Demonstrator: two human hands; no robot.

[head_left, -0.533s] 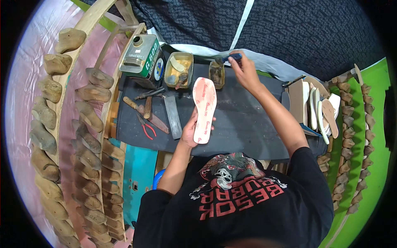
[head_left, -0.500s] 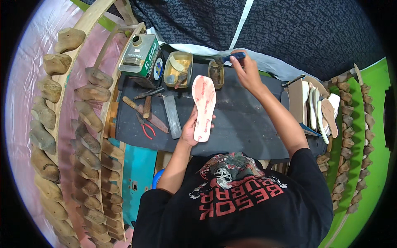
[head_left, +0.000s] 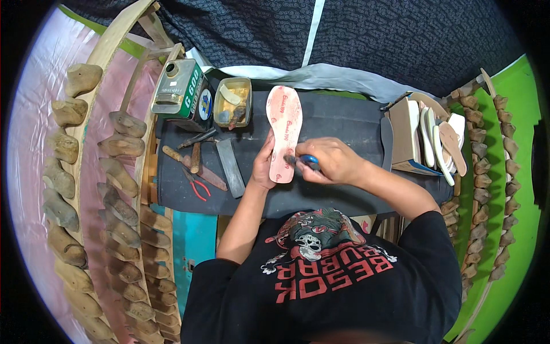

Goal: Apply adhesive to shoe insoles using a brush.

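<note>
Left hand (head_left: 264, 166) grips the pink insole (head_left: 284, 133) by its edge over the desk (head_left: 344, 123), right hand (head_left: 327, 161) closed on a blue-handled brush (head_left: 302, 160) at its heel; loose grip could let the insole slip, smearing glue.

Insole (head_left: 284, 131) on the mat (head_left: 338, 123), tin (head_left: 232, 102) left, box (head_left: 408, 137) right.
</note>
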